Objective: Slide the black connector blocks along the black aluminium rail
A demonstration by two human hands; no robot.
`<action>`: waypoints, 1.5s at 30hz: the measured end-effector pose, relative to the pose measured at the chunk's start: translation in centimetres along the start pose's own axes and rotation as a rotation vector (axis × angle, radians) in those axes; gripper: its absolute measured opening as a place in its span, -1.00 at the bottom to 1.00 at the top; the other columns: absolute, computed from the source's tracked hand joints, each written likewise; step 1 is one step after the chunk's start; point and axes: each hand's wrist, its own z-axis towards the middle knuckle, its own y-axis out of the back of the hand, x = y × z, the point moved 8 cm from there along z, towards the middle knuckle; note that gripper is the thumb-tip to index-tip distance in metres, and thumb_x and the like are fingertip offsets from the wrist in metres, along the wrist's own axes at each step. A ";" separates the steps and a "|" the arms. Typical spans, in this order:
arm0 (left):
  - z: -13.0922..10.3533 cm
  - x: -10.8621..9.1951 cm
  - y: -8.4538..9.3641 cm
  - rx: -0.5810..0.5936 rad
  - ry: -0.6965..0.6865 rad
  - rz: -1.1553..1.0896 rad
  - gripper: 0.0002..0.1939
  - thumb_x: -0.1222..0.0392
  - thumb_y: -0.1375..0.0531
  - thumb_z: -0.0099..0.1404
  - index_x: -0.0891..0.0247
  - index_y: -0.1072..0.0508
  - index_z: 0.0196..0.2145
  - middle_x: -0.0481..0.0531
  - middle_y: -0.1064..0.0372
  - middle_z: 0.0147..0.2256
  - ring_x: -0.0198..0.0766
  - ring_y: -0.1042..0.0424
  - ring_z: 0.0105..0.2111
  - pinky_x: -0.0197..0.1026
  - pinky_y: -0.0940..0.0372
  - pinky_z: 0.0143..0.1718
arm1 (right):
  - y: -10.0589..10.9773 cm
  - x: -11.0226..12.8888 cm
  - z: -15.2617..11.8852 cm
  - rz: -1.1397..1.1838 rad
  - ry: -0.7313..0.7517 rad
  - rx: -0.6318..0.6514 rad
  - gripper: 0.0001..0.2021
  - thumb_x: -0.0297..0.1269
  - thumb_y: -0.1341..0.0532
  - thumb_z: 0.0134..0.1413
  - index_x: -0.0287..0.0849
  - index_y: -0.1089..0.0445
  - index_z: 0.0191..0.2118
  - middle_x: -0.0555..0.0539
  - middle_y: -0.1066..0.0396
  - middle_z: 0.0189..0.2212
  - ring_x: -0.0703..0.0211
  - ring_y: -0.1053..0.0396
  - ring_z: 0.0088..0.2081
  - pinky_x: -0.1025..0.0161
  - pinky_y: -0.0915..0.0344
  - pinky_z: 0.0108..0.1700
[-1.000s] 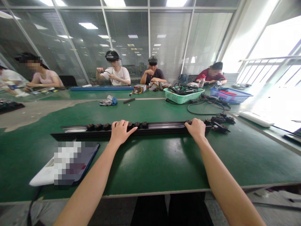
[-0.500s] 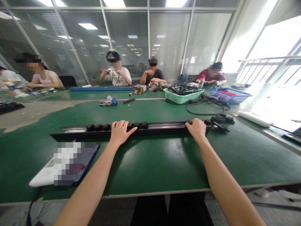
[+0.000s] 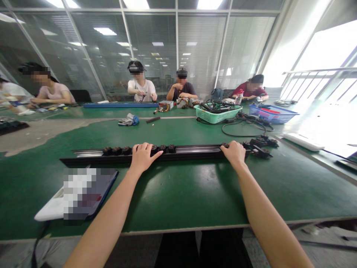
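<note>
A long black channel (image 3: 195, 155) with a shiny metal inside lies across the green table in front of me. Several black round-topped modules (image 3: 116, 150), which look like power sockets, sit in its left half. My left hand (image 3: 142, 158) is draped over the channel among them, fingers curled over the far side and thumb stretched to the right. Near the right end, my right hand (image 3: 234, 153) is closed over a black socket module (image 3: 224, 145) in the channel; its fingertips are partly hidden. More socket modules (image 3: 262, 144), joined together, extend beyond the right end.
A phone (image 3: 104, 193) and a white device (image 3: 51, 208) lie at the front left. Further back are gloves (image 3: 128, 120), a dark strip (image 3: 153, 120), a green basket (image 3: 217, 116) of cables and a blue basket (image 3: 275, 114). Several people sit across the table.
Both my hands stay almost where they were on the channel. Across the table, the person in the white shirt has lowered their hands.
</note>
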 end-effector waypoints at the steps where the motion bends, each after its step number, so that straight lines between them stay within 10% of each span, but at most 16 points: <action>1: 0.0 0.0 0.0 0.000 0.000 0.002 -0.24 -0.43 0.13 0.42 0.24 -0.50 0.07 0.29 -0.43 0.04 0.14 -0.33 0.09 0.14 -0.03 0.23 | 0.0 0.0 0.0 -0.001 -0.003 0.006 -0.59 -0.09 -0.15 0.18 -0.35 -0.56 -0.13 -0.41 -0.54 -0.19 -0.25 -0.48 -0.05 0.06 -0.28 -0.09; 45: 0.0 0.0 0.1 -0.010 -0.015 0.014 -0.19 -0.44 0.14 0.41 0.31 -0.50 0.07 0.31 -0.43 0.02 0.14 -0.34 0.08 0.14 -0.06 0.20 | 0.1 -1.2 0.0 -0.018 -0.104 0.012 -0.54 -0.12 -0.15 0.24 -0.45 -0.48 0.01 -0.45 -0.51 -0.09 -0.27 -0.45 0.06 0.02 -0.32 0.01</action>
